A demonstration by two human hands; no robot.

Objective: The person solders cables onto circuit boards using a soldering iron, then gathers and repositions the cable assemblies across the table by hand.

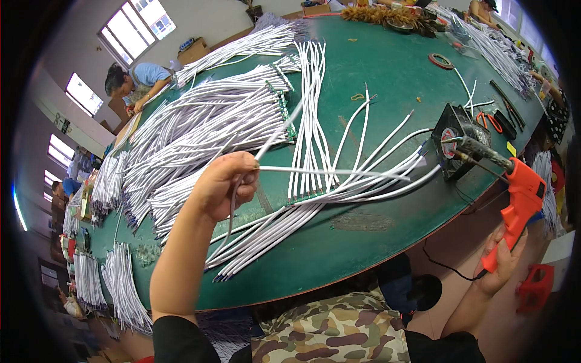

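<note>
My left hand (pixel 227 181) is raised over the green table, its fingers closed around white cables. One white cable (pixel 279 134) slants up and away from the fist, while another (pixel 327 173) stretches right over the cables below. In my right hand (pixel 503 257), at the table's right edge, is a red soldering gun (pixel 521 196). Its metal front points left, close to a small black fan (pixel 451 115). Beneath and right of my left hand lie loose white cables (pixel 302 227) with dark ends, some meeting at a narrow green circuit board strip (pixel 311 197).
Large bundles of white cables (pixel 200 130) cover the table's left side. Orange-handled scissors (pixel 489 123) and a tape roll (pixel 440 60) lie at the right. A brown feathery bundle (pixel 387 19) sits at the far edge. A co-worker (pixel 142 81) leans over the far left side.
</note>
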